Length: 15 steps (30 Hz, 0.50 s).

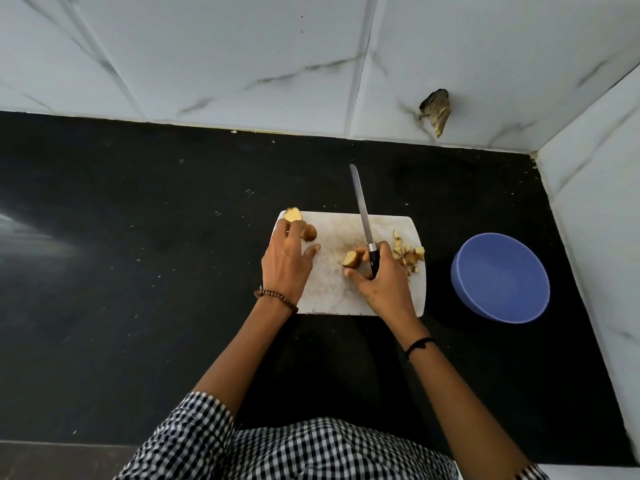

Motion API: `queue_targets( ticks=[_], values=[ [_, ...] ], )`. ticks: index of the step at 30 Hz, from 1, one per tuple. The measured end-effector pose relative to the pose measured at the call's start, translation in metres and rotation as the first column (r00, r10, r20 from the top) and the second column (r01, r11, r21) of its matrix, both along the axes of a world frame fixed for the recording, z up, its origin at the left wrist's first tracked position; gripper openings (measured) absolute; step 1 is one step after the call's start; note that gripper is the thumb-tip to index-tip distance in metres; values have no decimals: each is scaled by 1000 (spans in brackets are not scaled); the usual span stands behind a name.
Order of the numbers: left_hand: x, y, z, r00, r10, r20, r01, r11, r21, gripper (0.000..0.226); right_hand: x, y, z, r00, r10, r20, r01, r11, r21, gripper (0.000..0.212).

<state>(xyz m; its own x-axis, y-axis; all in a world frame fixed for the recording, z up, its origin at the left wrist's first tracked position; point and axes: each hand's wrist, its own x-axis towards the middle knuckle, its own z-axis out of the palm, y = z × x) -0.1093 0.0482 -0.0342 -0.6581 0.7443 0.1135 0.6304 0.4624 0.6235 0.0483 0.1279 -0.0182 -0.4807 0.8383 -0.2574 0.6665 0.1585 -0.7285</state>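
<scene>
Black stone counter [138, 237] runs up to a white marble-look tiled wall [242, 46] & meets a side wall at 3 o'clock. White chopping board [329, 289] sits mid-counter, w/ scuffs & smears on it.

Right hand [381, 278] is at the board's 4 o'clock area, fingers curled tight round the black handle of a long knife [363, 216]. Blade points to 12 o'clock & its tip overhangs the board's far edge. Cut chunk [351, 259], pale yellow face & brown skin, lies just at 9 o'clock of that hand, touching the thumb & forefinger. Can't tell if they pinch it.

Left hand [287, 261] is at the board's 9 o'clock side. Fingers are held close together, fairly straight, tips at a brown chunk [310, 233]; thumb is splayed out toward 3 o'clock, apart from it. Another pale piece [292, 214] sits at the board's 11 o'clock corner, partly over the edge.

Heap of small diced bits [408, 256] lies at the board's 3 o'clock edge, just beside the right hand.

Blue bowl [502, 282] stands on the counter at 3 o'clock, near the board, not touching. Brownish scrap [435, 110] is stuck on the wall at 1 o'clock. Bead bracelet [277, 297] on left wrist, black thread [419, 344] on right, checked shirt [311, 448] at 6 o'clock
</scene>
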Motion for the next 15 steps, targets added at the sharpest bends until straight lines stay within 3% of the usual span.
queue_targets(
  ticks=[6, 9, 15],
  values=[
    [19, 2, -4, 933, -355, 58, 351, 934, 72, 37, 3, -2, -5, 996, -78, -40, 77, 997, -20, 50],
    [29, 7, -6, 910, -408, 68, 402, 911, 92, 31, 4, -1, -7, 996, -91, -5, 91, 996, 19, 51],
    [33, 15, -9, 916, -387, -104, 393, 918, 47, 22, 6, 3, -6, 994, -108, 19, 108, 994, 37, 48]
  ],
)
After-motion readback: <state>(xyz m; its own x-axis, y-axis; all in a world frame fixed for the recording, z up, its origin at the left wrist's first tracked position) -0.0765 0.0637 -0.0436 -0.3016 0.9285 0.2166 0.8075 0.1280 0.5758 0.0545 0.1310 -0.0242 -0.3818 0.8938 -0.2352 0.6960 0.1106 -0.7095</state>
